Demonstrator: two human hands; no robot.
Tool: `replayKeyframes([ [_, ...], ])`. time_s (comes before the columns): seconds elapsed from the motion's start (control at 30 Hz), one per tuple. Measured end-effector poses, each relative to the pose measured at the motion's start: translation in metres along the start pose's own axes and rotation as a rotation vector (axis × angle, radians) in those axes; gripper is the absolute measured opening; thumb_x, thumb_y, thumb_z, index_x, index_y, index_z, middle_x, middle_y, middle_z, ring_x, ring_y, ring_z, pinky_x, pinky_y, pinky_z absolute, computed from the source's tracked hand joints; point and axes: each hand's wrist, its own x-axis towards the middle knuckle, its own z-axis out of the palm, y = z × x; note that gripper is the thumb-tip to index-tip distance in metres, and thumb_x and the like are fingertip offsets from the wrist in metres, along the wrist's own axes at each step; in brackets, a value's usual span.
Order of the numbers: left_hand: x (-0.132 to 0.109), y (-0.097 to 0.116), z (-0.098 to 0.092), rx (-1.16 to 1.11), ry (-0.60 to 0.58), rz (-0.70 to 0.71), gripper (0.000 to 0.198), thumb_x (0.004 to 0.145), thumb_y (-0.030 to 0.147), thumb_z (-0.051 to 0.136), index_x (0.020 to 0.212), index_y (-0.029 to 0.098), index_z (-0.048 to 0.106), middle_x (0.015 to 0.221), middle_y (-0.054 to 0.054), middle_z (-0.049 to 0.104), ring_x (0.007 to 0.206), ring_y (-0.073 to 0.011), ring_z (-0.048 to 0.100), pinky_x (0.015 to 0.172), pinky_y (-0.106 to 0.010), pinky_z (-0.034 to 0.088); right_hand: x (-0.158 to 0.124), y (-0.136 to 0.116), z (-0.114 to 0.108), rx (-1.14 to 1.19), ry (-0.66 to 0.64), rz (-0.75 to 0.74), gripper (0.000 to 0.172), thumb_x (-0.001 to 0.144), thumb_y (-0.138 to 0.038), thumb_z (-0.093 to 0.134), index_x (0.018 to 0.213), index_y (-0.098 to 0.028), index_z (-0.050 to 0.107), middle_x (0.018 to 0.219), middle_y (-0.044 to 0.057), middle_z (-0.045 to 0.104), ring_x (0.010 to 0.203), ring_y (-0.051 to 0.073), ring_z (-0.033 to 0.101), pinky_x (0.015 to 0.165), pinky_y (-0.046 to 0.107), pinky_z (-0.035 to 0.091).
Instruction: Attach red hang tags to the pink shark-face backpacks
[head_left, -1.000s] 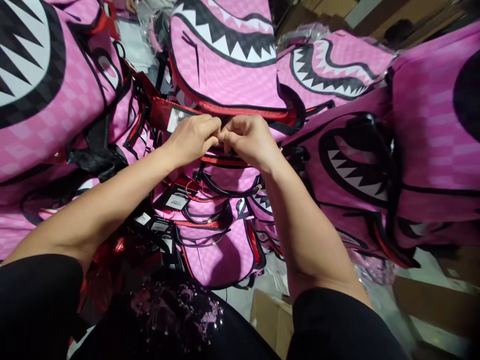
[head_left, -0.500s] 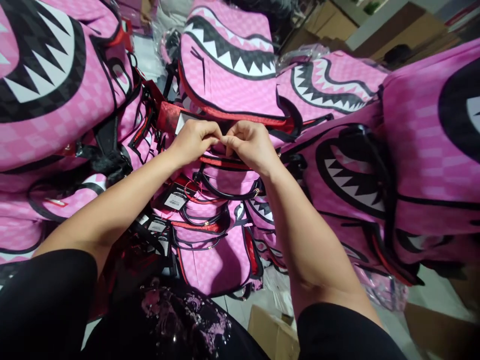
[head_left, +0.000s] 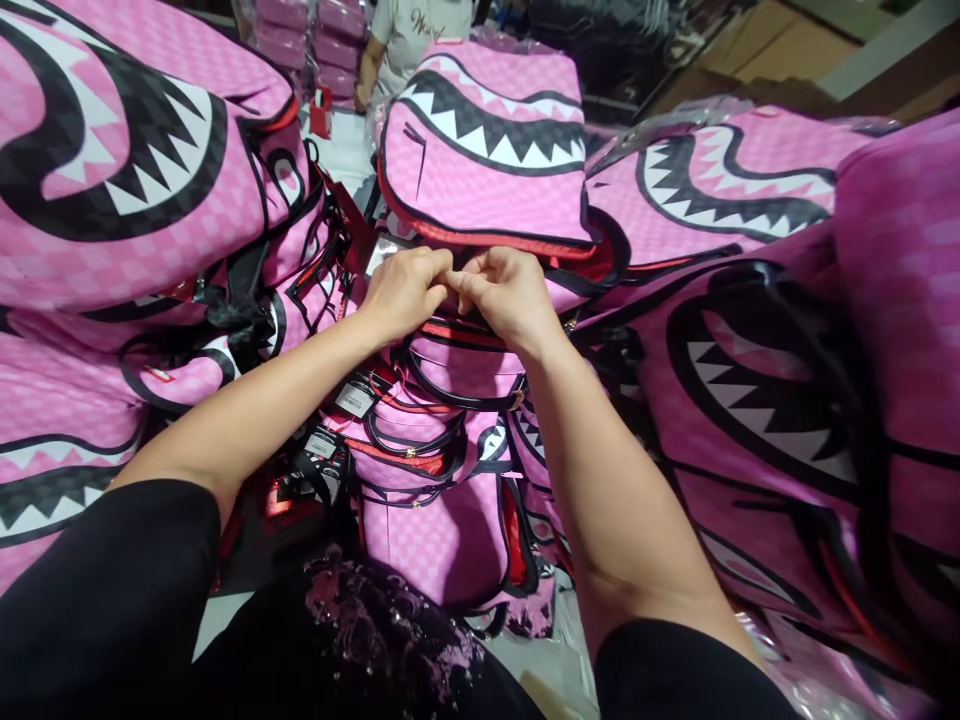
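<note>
My left hand (head_left: 407,290) and my right hand (head_left: 511,298) meet fingertip to fingertip above a stack of pink checkered backpacks. Both are closed in a pinch; whatever lies between the fingers is too small or hidden to make out. Just beyond them, the top backpack (head_left: 491,190) shows a black-and-white toothed mouth print and red-lined edge. A pale, shiny piece (head_left: 388,250) lies beside my left hand. Below my wrists, black loop handles (head_left: 465,402) stick out from the stacked bags. A black hang tag with a white label (head_left: 355,400) hangs on the left.
More pink backpacks are piled at left (head_left: 172,230) and right (head_left: 757,390). Behind stands another person in a light shirt (head_left: 420,45), near a red tape dispenser (head_left: 321,112). Cardboard (head_left: 780,45) is at the back right, clear plastic wrap at the lower right.
The view has shifted, so the bags sit a little further right and the person behind has come into view. My hands keep their pinch in nearly the same place.
</note>
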Motion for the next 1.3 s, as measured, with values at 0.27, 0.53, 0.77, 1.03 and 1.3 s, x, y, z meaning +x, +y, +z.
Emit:
replayKeyframes([
  [0.27,-0.004,-0.005,-0.009,-0.235,-0.086,-0.042,0.01,0.078,0.019,0.06,0.081,0.018,0.07,0.075,0.0,0.07,0.071,-0.0157,0.062,0.067,-0.027,0.043,-0.002,-0.002,0.004,0.016,0.024,0.008,0.019,0.078,-0.02,0.068,0.066,-0.018,0.052,0.051,-0.003,0.057,0.047,0.01,0.05,0.051,0.023,0.037],
  [0.53,-0.003,-0.01,-0.011,-0.331,-0.147,0.033,0.014,0.081,0.021,0.06,0.088,0.021,0.071,0.083,0.0,0.074,0.079,-0.0159,0.066,0.071,-0.026,0.046,-0.006,0.002,0.001,0.081,-0.012,-0.019,0.022,0.079,-0.034,0.071,0.077,-0.021,0.052,0.059,-0.002,0.06,0.055,0.012,0.054,0.055,0.026,0.042],
  [0.77,-0.008,-0.006,-0.016,-0.199,-0.151,0.024,0.014,0.083,0.021,0.06,0.092,0.021,0.071,0.086,-0.002,0.074,0.078,-0.018,0.068,0.067,-0.027,0.045,-0.013,-0.001,-0.002,0.168,-0.008,0.01,0.027,0.068,-0.027,0.075,0.081,-0.02,0.053,0.063,-0.005,0.056,0.057,0.01,0.053,0.054,0.023,0.04],
  [1.03,-0.011,0.0,-0.022,-0.095,-0.105,0.007,0.013,0.082,0.02,0.06,0.091,0.019,0.069,0.084,-0.003,0.074,0.077,-0.0195,0.068,0.064,-0.027,0.043,-0.016,-0.001,-0.001,0.201,0.026,0.018,0.027,0.066,-0.027,0.076,0.077,-0.02,0.052,0.058,-0.006,0.054,0.052,0.009,0.049,0.05,0.022,0.035],
  [1.3,-0.009,0.001,-0.027,-0.035,-0.117,0.039,0.011,0.082,0.021,0.06,0.089,0.02,0.069,0.083,-0.003,0.073,0.075,-0.0189,0.067,0.063,-0.027,0.043,-0.019,-0.002,0.0,0.25,0.037,-0.003,0.029,0.063,-0.027,0.077,0.075,-0.02,0.051,0.056,-0.006,0.053,0.05,0.008,0.047,0.049,0.022,0.035],
])
